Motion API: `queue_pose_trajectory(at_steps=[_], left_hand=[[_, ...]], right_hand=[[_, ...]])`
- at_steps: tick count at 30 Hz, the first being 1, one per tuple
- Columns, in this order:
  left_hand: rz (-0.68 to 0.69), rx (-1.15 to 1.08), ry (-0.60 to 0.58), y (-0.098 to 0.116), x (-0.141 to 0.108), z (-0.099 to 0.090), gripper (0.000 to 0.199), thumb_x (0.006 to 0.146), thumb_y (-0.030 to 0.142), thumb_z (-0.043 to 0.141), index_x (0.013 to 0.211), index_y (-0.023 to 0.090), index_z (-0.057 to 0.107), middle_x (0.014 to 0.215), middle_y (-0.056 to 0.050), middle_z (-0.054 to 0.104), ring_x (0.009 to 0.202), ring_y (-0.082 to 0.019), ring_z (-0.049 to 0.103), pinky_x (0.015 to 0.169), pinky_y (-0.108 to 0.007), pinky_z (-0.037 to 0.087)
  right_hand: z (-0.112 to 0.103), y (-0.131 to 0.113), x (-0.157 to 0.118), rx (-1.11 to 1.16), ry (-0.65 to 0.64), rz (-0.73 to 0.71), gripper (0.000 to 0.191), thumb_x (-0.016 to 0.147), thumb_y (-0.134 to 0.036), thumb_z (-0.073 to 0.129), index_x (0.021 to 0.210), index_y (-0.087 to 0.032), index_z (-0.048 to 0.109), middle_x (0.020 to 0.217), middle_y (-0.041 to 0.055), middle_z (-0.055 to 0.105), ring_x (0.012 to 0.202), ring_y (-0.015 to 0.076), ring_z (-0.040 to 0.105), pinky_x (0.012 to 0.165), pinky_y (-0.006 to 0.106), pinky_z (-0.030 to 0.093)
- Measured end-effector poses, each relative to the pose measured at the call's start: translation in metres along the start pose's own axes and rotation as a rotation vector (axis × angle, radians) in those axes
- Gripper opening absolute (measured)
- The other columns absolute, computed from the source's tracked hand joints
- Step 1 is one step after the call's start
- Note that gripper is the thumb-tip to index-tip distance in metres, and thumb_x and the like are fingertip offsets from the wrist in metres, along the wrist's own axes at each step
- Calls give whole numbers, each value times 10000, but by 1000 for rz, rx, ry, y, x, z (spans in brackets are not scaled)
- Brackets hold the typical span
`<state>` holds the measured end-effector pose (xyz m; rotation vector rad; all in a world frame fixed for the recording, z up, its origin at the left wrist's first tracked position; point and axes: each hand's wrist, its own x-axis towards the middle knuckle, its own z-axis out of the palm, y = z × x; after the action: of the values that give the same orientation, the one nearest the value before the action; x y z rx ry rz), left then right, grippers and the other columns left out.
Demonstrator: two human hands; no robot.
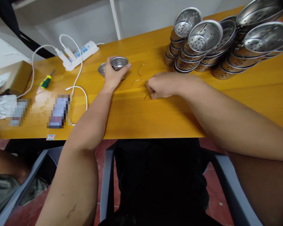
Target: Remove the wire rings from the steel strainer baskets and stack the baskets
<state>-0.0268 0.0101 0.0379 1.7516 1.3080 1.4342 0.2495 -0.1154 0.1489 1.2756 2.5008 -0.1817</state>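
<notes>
My left hand (113, 74) is wrapped round a small perforated metal cup (119, 62), its thumb on the right side of the rim. Just left of that hand, another metal cup (102, 68) is partly hidden behind it. My right hand (159, 85) is closed near the middle of the table, its fingertips pinched on a thin curved wire (147, 95). A second thin wire (138, 80) reaches up to the knuckles, and a third curved wire (139, 70) lies on the table between the two hands.
Stacks of perforated metal cups (200, 40) stand at the back right. On the left are a power strip (82, 55) with white cables, a screwdriver (46, 81), a phone (59, 111), a cardboard box (16, 77) and plastic bags. Another person's leg (7, 163) shows at lower left.
</notes>
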Motion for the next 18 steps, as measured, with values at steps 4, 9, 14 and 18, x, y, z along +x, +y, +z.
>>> queue_pose_trajectory(at_steps=[4, 9, 14, 18], left_hand=[[-49, 2, 1, -15, 5, -3, 963, 728, 912, 1188, 1373, 375, 714, 1267, -59, 871, 1315, -357, 868, 1340, -615, 690], [-24, 13, 0, -27, 7, -3, 1015, 673, 923, 1218, 1365, 369, 722, 1300, -64, 893, 1292, -357, 888, 1347, -631, 700], [14, 12, -35, -13, 2, -3, 1084, 720, 977, 1170, 1496, 366, 723, 1287, -66, 887, 1396, -405, 888, 1406, -699, 665], [71, 55, -55, -14, 2, -5, 1044, 751, 998, 1138, 1498, 402, 718, 1368, -68, 888, 1433, -385, 863, 1381, -627, 673]], right_hand=[[-4, -16, -3, -85, 15, 21, 320, 1150, -290, 936, 1422, -125, 974, 1183, 226, 955, 1026, 407, 891, 776, 436, 560], [1, -8, 2, -42, 13, -11, 237, 1102, -302, 962, 1294, -171, 1009, 1161, 189, 961, 1037, 415, 918, 808, 434, 598], [-1, -4, 0, -108, 23, -61, 221, 1132, -337, 879, 1247, -189, 995, 1145, 163, 966, 996, 383, 909, 721, 406, 511], [3, 3, 6, -62, 76, -69, 194, 1158, -281, 801, 1219, -170, 948, 1188, 168, 953, 990, 342, 875, 729, 413, 471]])
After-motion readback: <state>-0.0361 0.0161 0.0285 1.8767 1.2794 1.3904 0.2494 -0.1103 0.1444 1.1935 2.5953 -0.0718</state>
